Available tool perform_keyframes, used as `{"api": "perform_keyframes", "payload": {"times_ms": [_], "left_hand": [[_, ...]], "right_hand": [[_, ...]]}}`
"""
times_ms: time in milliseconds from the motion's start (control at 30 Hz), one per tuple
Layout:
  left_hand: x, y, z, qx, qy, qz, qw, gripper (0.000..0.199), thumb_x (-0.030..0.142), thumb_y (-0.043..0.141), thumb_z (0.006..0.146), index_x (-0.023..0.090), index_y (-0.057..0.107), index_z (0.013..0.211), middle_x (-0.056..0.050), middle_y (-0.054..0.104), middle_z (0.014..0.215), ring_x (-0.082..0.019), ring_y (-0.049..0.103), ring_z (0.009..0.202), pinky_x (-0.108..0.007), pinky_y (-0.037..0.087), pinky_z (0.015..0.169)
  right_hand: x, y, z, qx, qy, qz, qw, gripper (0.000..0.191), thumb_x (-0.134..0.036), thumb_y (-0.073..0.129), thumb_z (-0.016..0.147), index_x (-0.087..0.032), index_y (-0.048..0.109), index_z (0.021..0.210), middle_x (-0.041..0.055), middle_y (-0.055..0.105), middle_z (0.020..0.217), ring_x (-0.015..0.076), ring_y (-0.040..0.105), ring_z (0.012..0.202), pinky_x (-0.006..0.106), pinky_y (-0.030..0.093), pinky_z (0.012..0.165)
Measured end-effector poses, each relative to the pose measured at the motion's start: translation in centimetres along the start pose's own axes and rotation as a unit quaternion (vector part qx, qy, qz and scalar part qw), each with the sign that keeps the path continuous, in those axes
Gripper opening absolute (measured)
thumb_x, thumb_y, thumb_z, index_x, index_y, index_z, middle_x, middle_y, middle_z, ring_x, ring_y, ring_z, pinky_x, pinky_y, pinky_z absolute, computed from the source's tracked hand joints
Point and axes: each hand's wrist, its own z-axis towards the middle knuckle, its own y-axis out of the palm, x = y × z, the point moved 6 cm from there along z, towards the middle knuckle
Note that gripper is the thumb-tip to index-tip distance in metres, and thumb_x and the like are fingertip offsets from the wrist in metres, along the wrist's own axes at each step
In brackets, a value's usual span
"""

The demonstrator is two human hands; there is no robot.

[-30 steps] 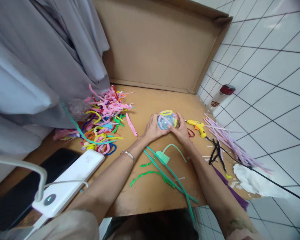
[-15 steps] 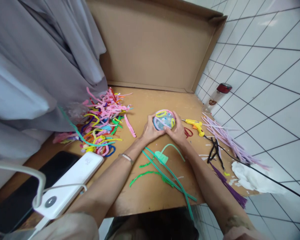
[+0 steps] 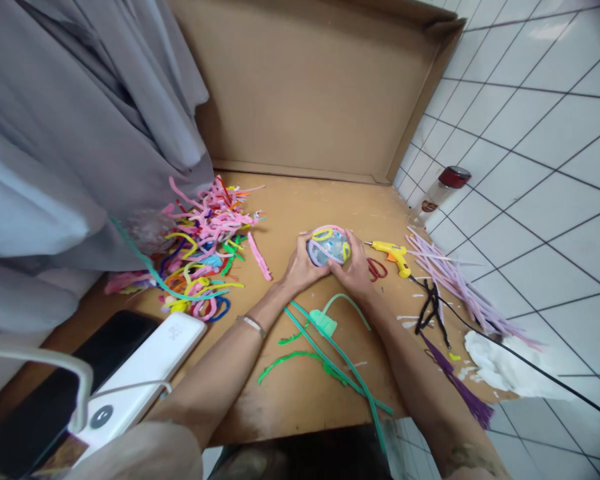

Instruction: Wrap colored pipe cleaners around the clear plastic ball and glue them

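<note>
Between my two hands is a clear round ball (image 3: 333, 248) with yellow, pink, blue and lilac pipe cleaners on its surface. My left hand (image 3: 303, 261) is wrapped round its left side, and my right hand (image 3: 353, 263) grips its right side with the thumb in front. Just right of the right hand lie red-handled scissors (image 3: 379, 269), partly hidden by it. A yellow glue gun (image 3: 393, 255) lies farther right. Green pipe cleaners (image 3: 340, 353) and a small mint-green piece (image 3: 324, 323) lie between my forearms.
To the left is a heap of colourful pipe cleaners (image 3: 210, 233); nearer stand a white power bank (image 3: 145, 373) and a black phone-like slab (image 3: 75, 380). Lilac pipe cleaners (image 3: 460, 287), a purple tassel-like bundle (image 3: 457, 383), white tissue (image 3: 505, 367) and a red-lidded bottle (image 3: 437, 197) are right. Cardboard (image 3: 305, 93) stands behind.
The camera view has shifted slightly. Both hands still hold the ball in nearly the same pose, and the things on the table have not visibly moved.
</note>
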Motion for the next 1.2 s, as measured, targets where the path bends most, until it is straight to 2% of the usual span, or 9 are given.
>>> {"api": "perform_keyframes", "payload": {"times_ms": [100,333,800,1000,1200], "left_hand": [[0.1,-0.2,0.0,0.001,-0.001,0.000,1.000,0.093,0.050,0.091,0.058,0.021,0.037,0.128,-0.017,0.057,0.136,-0.030,0.064,0.123,-0.047,0.054,0.103],[0.1,-0.2,0.1,-0.003,-0.005,-0.005,1.000,0.095,0.053,0.092,0.055,0.020,0.036,0.126,-0.019,0.057,0.137,-0.031,0.064,0.123,-0.047,0.054,0.103],[-0.2,0.0,0.3,0.007,0.004,-0.013,1.000,0.094,0.046,0.094,0.054,0.021,0.040,0.127,-0.016,0.058,0.133,-0.031,0.066,0.119,-0.045,0.054,0.101],[0.4,0.0,0.4,-0.013,0.000,-0.018,1.000,0.091,0.047,0.091,0.058,0.019,0.038,0.127,-0.016,0.060,0.128,-0.029,0.067,0.114,-0.044,0.055,0.098],[-0.2,0.1,0.3,-0.009,0.009,-0.014,1.000,0.096,0.051,0.092,0.055,0.020,0.039,0.129,-0.017,0.057,0.135,-0.031,0.063,0.122,-0.047,0.053,0.103]], "right_hand": [[-0.1,0.2,-0.1,-0.003,-0.018,-0.007,1.000,0.080,-0.057,0.059,0.088,-0.015,0.036,0.152,0.0210,0.052,0.146,0.0351,0.050,0.137,0.058,0.041,0.116],[-0.1,0.6,-0.4,0.031,-0.024,-0.021,0.999,0.079,-0.057,0.056,0.090,-0.016,0.033,0.154,0.0211,0.051,0.146,0.0357,0.050,0.136,0.059,0.041,0.114],[0.0,0.8,-0.7,0.044,-0.013,-0.045,0.998,0.076,-0.053,0.053,0.090,-0.018,0.031,0.153,0.0209,0.049,0.146,0.0359,0.045,0.140,0.060,0.039,0.114],[-0.4,0.9,-0.8,0.046,-0.005,-0.050,0.998,0.076,-0.052,0.052,0.090,-0.018,0.029,0.154,0.0210,0.046,0.147,0.0365,0.044,0.140,0.060,0.040,0.112],[-0.5,0.7,-1.2,0.058,0.002,-0.052,0.997,0.075,-0.050,0.052,0.090,-0.018,0.029,0.153,0.0211,0.046,0.148,0.0357,0.042,0.142,0.059,0.039,0.113]]}}
